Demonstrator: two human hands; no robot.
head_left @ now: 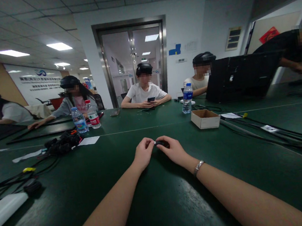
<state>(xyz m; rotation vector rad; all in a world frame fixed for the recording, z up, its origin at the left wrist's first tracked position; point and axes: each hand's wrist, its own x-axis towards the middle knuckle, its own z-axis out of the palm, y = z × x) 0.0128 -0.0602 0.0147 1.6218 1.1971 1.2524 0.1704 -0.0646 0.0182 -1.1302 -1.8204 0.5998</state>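
Note:
My left hand (143, 152) and my right hand (173, 149) meet over the dark green table (161, 199), fingertips pinched together on a small dark part (158, 142) held between them. The part is tiny, and most of it is hidden by my fingers, so I cannot tell what it is. A silver bracelet (198, 166) sits on my right wrist. Both forearms rest low above the tabletop.
An open cardboard box (205, 118) stands ahead right. A pile of black cables (62, 143) and a white power strip (3, 211) lie left; more cables (280, 133) run right. Water bottles (79, 120) (187, 98) stand farther back. Several people sit across the table behind a black laptop (241, 76).

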